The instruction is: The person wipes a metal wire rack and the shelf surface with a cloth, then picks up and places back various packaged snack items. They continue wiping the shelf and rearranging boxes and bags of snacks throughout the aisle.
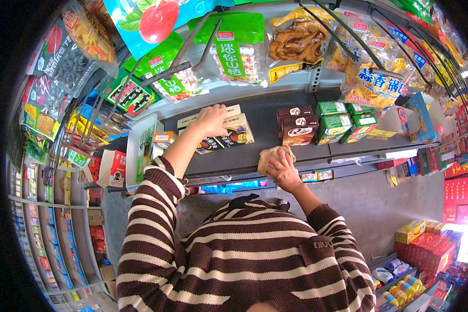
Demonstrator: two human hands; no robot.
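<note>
My left hand (211,120) lies over a small group of cream-and-black cartons (238,130) on the dark metal shelf (257,113). Its fingers reach across their tops, and its underside is hidden, so any grip there does not show. At the shelf's front edge, my right hand (282,167) holds a bunched beige cloth (266,160) against the surface. Brown cartons (299,128) stand just beyond the cloth, with green cartons (333,128) to their right.
Snack bags (240,58) hang on metal hooks (208,43) above the shelf. On the left stand a white bin (130,156) and a small orange box (165,137). An open blue display box (423,117) is at the right. Red cartons (425,249) are stacked behind me at right.
</note>
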